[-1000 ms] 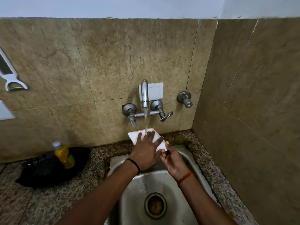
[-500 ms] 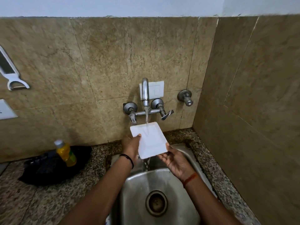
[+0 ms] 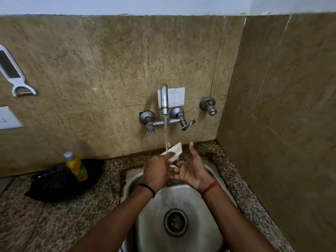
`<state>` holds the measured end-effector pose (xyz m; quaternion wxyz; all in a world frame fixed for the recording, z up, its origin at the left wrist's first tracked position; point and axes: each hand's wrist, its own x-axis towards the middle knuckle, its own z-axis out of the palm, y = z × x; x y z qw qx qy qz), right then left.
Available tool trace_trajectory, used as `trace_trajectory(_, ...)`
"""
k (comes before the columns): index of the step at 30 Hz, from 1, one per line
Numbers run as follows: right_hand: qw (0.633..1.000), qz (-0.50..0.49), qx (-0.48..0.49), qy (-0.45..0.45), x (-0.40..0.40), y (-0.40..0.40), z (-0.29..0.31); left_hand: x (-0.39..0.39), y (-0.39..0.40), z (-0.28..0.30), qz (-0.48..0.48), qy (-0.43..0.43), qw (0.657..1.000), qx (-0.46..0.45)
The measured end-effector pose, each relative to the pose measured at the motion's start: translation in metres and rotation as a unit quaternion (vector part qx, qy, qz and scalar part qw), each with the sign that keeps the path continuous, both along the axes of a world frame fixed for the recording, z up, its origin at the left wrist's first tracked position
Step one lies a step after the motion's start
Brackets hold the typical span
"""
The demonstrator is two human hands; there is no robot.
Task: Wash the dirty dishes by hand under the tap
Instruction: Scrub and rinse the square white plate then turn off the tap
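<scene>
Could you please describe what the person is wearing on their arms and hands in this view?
Both forearms are bare, with no sleeves in view and no gloves on either hand. The left hand has a thin black band round its wrist. The right hand has a thin orange-red thread band round its wrist. No rings or watch are visible.

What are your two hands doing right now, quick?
Left hand: holding the white dish under the running water; its grip is hidden behind the hand.
Right hand: open, palm up, fingers straight beneath the dish.

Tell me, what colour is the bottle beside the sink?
Yellow, with a white cap: the bottle, in the head view.
</scene>
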<state>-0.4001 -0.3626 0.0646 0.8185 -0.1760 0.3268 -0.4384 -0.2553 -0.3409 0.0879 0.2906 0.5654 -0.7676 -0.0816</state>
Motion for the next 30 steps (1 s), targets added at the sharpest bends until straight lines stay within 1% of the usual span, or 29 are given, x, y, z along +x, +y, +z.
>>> trace_trajectory(1,1.000,-0.008,0.003,0.015,0.001,-0.003,0.003,0.001,0.003,-0.004,-0.036,-0.061,0.997,-0.012)
trace_trajectory(2,0.999,-0.019,0.007,0.045,0.004,-0.006,0.006,0.003,0.005,-0.008,-0.063,-0.105,0.992,-0.020)
trace_trajectory(3,0.996,-0.039,0.011,0.082,0.007,-0.008,0.006,0.005,0.005,-0.011,-0.084,-0.129,0.988,-0.026)
trace_trajectory(4,0.991,-0.064,0.010,0.118,0.009,-0.009,0.005,0.010,0.004,-0.013,-0.105,-0.130,0.985,-0.030)
trace_trajectory(5,0.985,-0.089,0.006,0.149,0.010,-0.009,0.003,0.014,0.003,-0.014,-0.124,-0.103,0.987,-0.027)
trace_trajectory(7,0.981,-0.125,0.001,0.151,0.009,-0.008,0.000,0.025,0.002,-0.017,-0.125,-0.016,0.992,-0.019)
trace_trajectory(8,0.981,-0.137,0.000,0.137,0.007,-0.007,-0.001,0.030,0.002,-0.019,-0.098,0.020,0.995,-0.026)
trace_trajectory(10,0.979,-0.160,0.003,0.126,0.004,-0.005,-0.003,0.040,0.000,-0.025,-0.004,0.078,0.996,-0.035)
trace_trajectory(11,0.977,-0.170,0.004,0.131,0.003,-0.005,-0.004,0.042,-0.002,-0.026,0.046,0.111,0.993,-0.006)
trace_trajectory(12,0.974,-0.176,0.004,0.140,0.004,-0.004,-0.005,0.044,-0.004,-0.026,0.077,0.163,0.982,0.054)
trace_trajectory(13,0.971,-0.180,0.005,0.157,0.005,-0.002,-0.005,0.043,-0.007,-0.023,0.088,0.245,0.956,0.132)
trace_trajectory(14,0.967,-0.182,0.006,0.179,0.006,0.000,-0.006,0.040,-0.010,-0.020,0.087,0.356,0.907,0.209)
trace_trajectory(15,0.962,-0.182,0.005,0.203,0.008,0.002,-0.007,0.036,-0.013,-0.018,0.087,0.453,0.842,0.279)
trace_trajectory(16,0.957,-0.181,0.003,0.226,0.009,0.004,-0.008,0.032,-0.015,-0.016,0.089,0.518,0.789,0.318)
trace_trajectory(17,0.951,-0.181,-0.001,0.252,0.010,0.005,-0.010,0.030,-0.017,-0.014,0.099,0.541,0.768,0.329)
trace_trajectory(19,0.938,-0.177,-0.010,0.299,0.011,0.006,-0.011,0.027,-0.018,-0.016,0.117,0.558,0.752,0.330)
trace_trajectory(21,0.932,-0.161,-0.024,0.325,0.010,0.007,-0.009,0.027,-0.018,-0.020,0.135,0.578,0.733,0.332)
trace_trajectory(24,0.909,-0.105,-0.088,0.394,0.008,0.003,-0.003,0.025,-0.015,-0.025,0.170,0.599,0.693,0.363)
trace_trajectory(26,0.901,-0.075,-0.126,0.409,0.009,-0.001,0.005,0.020,-0.009,-0.028,0.177,0.600,0.671,0.397)
trace_trajectory(29,0.866,-0.059,-0.175,0.465,0.007,-0.007,0.013,0.011,-0.005,-0.032,0.177,0.592,0.660,0.428)
trace_trajectory(30,0.864,-0.055,-0.172,0.470,0.004,-0.009,0.013,0.010,-0.005,-0.031,0.173,0.588,0.660,0.435)
